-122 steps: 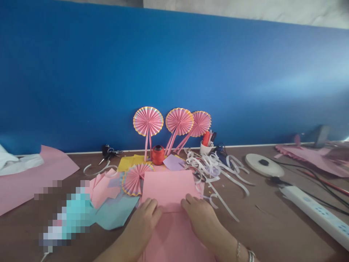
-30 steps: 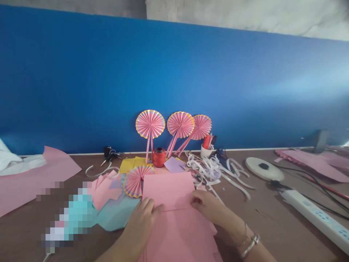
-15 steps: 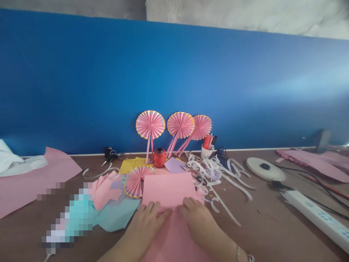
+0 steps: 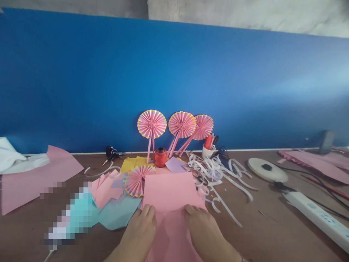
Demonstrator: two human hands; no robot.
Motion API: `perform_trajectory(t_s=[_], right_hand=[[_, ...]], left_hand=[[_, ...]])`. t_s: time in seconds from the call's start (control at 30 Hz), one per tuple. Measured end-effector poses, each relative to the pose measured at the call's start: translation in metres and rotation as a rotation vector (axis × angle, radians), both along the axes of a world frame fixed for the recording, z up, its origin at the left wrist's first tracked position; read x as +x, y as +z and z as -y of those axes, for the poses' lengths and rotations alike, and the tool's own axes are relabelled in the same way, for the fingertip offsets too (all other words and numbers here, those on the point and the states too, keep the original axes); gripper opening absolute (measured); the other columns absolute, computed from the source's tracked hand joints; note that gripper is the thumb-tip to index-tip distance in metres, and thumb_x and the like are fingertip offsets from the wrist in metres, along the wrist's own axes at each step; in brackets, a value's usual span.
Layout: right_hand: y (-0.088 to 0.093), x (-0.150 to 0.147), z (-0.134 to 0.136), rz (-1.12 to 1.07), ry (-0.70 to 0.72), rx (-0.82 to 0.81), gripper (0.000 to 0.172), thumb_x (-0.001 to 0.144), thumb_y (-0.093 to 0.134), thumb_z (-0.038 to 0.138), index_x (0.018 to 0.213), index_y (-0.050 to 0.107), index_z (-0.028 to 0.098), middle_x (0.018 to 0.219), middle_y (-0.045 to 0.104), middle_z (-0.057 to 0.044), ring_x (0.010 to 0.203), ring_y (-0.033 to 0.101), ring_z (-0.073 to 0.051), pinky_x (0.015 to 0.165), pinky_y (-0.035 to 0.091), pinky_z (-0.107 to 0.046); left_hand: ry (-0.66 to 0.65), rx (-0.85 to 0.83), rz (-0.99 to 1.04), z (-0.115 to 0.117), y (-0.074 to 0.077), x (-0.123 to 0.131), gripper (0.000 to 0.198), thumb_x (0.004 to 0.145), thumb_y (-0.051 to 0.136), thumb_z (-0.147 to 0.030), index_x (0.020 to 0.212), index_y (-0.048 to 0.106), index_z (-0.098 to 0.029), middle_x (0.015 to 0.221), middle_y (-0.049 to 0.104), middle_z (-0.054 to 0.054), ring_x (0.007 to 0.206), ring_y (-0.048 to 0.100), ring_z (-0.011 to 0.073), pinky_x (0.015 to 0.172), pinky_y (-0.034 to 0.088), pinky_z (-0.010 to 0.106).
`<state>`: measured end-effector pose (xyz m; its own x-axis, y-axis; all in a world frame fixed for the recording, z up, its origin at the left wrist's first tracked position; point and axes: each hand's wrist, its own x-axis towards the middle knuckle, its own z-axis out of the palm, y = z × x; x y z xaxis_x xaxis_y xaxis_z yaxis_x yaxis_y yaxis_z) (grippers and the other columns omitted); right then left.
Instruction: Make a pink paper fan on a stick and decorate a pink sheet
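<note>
A sheet of pink paper (image 4: 171, 191) lies in front of me, with a bend or crease running across it just above finger level. My left hand (image 4: 142, 225) grips its left side, fingers curled together and the thumb mostly hidden. On the opposite side my right hand (image 4: 201, 226) holds the paper the same way, its fingers bent over the edge. Below the bend, the lower part of the sheet slopes towards me between my wrists. Behind its upper left corner rests a pleated pink paper fan (image 4: 137, 180) with a yellow rim.
Pleated rosettes (image 4: 152, 124) on strips lean against the blue partition (image 4: 81, 80). Red thread spool (image 4: 160, 157), white paper strips (image 4: 218, 182) and a pen cup (image 4: 208, 151) stand behind the sheet. Teal paper (image 4: 117, 214) lies left; a power strip (image 4: 319, 214) lies right.
My hands have moved apart from the middle to the two sides of the pink paper and slightly closer to me. My left thumb, stretched across the sheet before, is now tucked out of sight.
</note>
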<state>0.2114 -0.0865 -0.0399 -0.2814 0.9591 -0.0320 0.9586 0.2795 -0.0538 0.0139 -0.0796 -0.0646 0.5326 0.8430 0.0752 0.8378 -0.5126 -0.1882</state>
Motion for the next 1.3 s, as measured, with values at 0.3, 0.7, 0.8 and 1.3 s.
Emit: perform_trajectory(t_s=[0.3,0.7,0.8,1.3], right_hand=[[0.019,0.017,-0.005,0.184,-0.187,-0.106,0.043,0.074,0.035,-0.010,0.085,0.069,0.013,0.087,0.067,-0.015,0.072,0.066,-0.024,0.052,0.036,-0.029],[0.007,0.010,-0.014,0.029,0.113,0.022,0.024,0.077,0.048,0.003,0.088,0.065,0.017,0.095,0.062,-0.009,0.089,0.053,-0.023,0.072,0.034,-0.034],[0.005,0.007,-0.016,0.061,0.184,0.001,0.020,0.079,0.049,0.004,0.083,0.065,0.016,0.088,0.062,-0.009,0.083,0.053,-0.021,0.066,0.031,-0.032],[0.001,0.012,-0.022,-0.078,0.222,0.026,0.015,0.080,0.049,0.006,0.083,0.061,0.016,0.092,0.059,-0.006,0.085,0.049,-0.019,0.070,0.031,-0.030]], left_hand=[[0.101,-0.004,0.072,0.005,0.002,-0.005,0.021,0.074,0.051,0.000,0.077,0.066,-0.014,0.076,0.055,0.009,0.077,0.052,0.0228,0.058,0.038,0.030],[0.054,-0.122,0.060,-0.007,0.019,0.001,0.023,0.081,0.049,-0.001,0.091,0.065,-0.015,0.090,0.061,0.009,0.088,0.054,0.0220,0.069,0.043,0.031],[0.057,-0.162,0.050,-0.007,0.021,0.002,0.024,0.082,0.048,0.000,0.093,0.065,-0.014,0.091,0.061,0.009,0.088,0.055,0.0225,0.072,0.045,0.033],[-0.035,-0.188,0.230,-0.010,0.013,0.001,0.025,0.082,0.042,0.000,0.087,0.061,-0.016,0.089,0.058,0.006,0.085,0.050,0.0220,0.073,0.040,0.034]])
